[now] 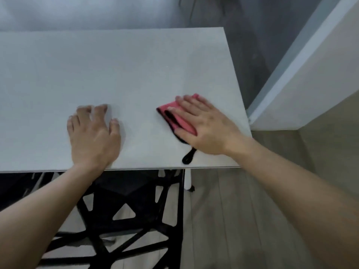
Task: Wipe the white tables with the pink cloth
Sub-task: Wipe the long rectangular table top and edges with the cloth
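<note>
A white table (120,74) fills the upper left and middle of the head view. A folded pink cloth (179,118) with a black edge and a black hanging loop lies near the table's front right corner. My right hand (204,127) lies flat on the cloth with straight fingers pressing it to the tabletop. My left hand (93,133) rests on the bare tabletop near the front edge, fingers spread and slightly bent, holding nothing.
A black chair (124,214) with triangular cut-outs stands under the table's front edge. A white table leg (187,179) shows at the right. A white wall panel (310,74) rises close to the table's right side, over wooden floor.
</note>
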A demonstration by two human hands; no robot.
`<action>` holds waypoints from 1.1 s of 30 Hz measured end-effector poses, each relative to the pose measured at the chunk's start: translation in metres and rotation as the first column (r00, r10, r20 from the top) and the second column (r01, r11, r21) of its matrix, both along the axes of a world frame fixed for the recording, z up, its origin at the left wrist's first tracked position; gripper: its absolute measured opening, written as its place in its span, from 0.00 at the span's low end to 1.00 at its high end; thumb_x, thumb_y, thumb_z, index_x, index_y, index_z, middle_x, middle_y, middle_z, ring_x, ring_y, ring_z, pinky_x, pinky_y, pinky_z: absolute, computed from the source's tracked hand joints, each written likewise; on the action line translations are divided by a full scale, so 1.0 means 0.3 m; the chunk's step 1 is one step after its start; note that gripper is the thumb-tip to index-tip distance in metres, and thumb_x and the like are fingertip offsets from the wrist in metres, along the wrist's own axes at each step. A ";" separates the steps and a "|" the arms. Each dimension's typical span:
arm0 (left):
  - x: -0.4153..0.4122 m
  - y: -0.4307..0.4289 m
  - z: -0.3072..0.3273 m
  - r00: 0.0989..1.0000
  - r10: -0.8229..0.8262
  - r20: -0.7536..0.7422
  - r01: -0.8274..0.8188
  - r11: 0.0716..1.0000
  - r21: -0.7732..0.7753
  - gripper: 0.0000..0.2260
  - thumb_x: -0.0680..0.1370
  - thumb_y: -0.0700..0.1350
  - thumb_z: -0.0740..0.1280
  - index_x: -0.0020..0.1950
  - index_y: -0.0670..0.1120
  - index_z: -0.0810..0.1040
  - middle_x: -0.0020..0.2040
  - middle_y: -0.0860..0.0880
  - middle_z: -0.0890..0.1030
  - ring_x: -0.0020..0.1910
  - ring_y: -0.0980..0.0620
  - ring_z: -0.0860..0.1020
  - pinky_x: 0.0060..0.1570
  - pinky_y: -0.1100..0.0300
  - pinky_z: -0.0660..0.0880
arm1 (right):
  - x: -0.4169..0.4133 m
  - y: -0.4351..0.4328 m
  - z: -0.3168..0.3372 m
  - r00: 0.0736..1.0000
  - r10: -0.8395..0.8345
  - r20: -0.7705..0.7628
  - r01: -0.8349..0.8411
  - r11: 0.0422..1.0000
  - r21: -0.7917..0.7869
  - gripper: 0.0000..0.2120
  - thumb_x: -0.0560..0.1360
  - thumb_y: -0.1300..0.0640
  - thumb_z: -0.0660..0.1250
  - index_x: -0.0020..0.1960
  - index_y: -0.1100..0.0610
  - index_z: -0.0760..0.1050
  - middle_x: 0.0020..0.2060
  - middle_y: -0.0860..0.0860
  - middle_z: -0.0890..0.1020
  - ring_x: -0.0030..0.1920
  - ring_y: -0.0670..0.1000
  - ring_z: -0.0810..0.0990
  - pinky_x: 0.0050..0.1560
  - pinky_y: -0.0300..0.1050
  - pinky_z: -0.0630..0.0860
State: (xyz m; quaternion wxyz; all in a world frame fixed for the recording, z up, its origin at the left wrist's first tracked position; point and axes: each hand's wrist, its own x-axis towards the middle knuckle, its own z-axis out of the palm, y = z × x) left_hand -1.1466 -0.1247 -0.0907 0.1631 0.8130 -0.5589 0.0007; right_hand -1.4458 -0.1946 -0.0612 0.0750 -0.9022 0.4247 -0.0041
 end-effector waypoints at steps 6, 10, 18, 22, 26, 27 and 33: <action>-0.002 -0.005 -0.008 1.000 0.013 0.001 -0.013 1.000 -0.004 0.24 0.84 0.58 0.55 0.77 0.49 0.70 0.73 0.40 0.68 0.77 0.37 0.65 0.83 0.38 0.54 | 0.190 -0.011 -0.011 0.774 -0.628 0.081 0.633 0.770 -0.077 0.37 0.84 0.38 0.43 0.88 0.55 0.50 0.87 0.61 0.49 0.88 0.60 0.45 0.86 0.59 0.38; -0.009 0.003 0.006 1.000 0.007 0.004 -0.007 1.000 -0.008 0.24 0.83 0.56 0.55 0.77 0.49 0.71 0.73 0.39 0.69 0.76 0.36 0.67 0.82 0.37 0.56 | 0.309 0.142 -0.005 0.992 0.099 0.079 -0.097 0.995 -0.025 0.33 0.86 0.37 0.46 0.88 0.48 0.55 0.88 0.54 0.53 0.88 0.53 0.48 0.86 0.56 0.41; -0.026 0.003 0.002 1.000 0.028 0.001 -0.028 1.000 0.011 0.22 0.86 0.53 0.57 0.79 0.48 0.70 0.76 0.39 0.68 0.79 0.36 0.64 0.83 0.38 0.55 | 0.195 -0.062 -0.013 0.653 -0.755 0.059 0.756 0.646 -0.101 0.39 0.83 0.36 0.42 0.88 0.56 0.52 0.87 0.61 0.52 0.87 0.59 0.47 0.86 0.60 0.39; 0.022 -0.018 0.044 1.000 0.006 -0.029 -0.007 1.000 -0.028 0.22 0.80 0.50 0.57 0.70 0.49 0.80 0.66 0.44 0.77 0.66 0.39 0.73 0.68 0.41 0.67 | 0.577 0.090 -0.010 0.989 -0.127 0.080 0.127 0.992 0.006 0.39 0.82 0.37 0.39 0.87 0.51 0.59 0.87 0.57 0.57 0.87 0.56 0.51 0.86 0.56 0.40; 0.173 -0.070 0.100 0.975 -0.212 -0.074 0.211 0.977 -0.019 0.16 0.82 0.42 0.61 0.66 0.50 0.84 0.58 0.46 0.79 0.61 0.40 0.75 0.65 0.43 0.72 | 0.226 0.009 0.017 0.992 -0.124 0.000 0.124 0.992 0.039 0.37 0.83 0.31 0.46 0.88 0.44 0.53 0.88 0.50 0.52 0.87 0.48 0.46 0.86 0.49 0.38; 0.209 -0.093 0.107 0.961 -0.268 -0.075 0.267 0.963 -0.022 0.15 0.83 0.42 0.63 0.66 0.49 0.84 0.56 0.47 0.79 0.61 0.41 0.76 0.66 0.43 0.72 | 0.124 -0.013 0.023 0.944 -0.328 -0.021 0.328 0.945 0.011 0.38 0.82 0.31 0.45 0.88 0.46 0.52 0.88 0.51 0.51 0.87 0.48 0.46 0.86 0.50 0.38; 0.318 -0.255 0.103 0.892 -0.439 -0.112 0.434 0.899 -0.065 0.16 0.84 0.42 0.60 0.67 0.49 0.83 0.51 0.52 0.77 0.59 0.42 0.79 0.63 0.46 0.74 | 0.614 0.037 -0.019 0.656 -0.743 0.128 0.754 0.647 -0.111 0.37 0.84 0.40 0.44 0.87 0.57 0.57 0.86 0.62 0.57 0.87 0.61 0.52 0.86 0.61 0.42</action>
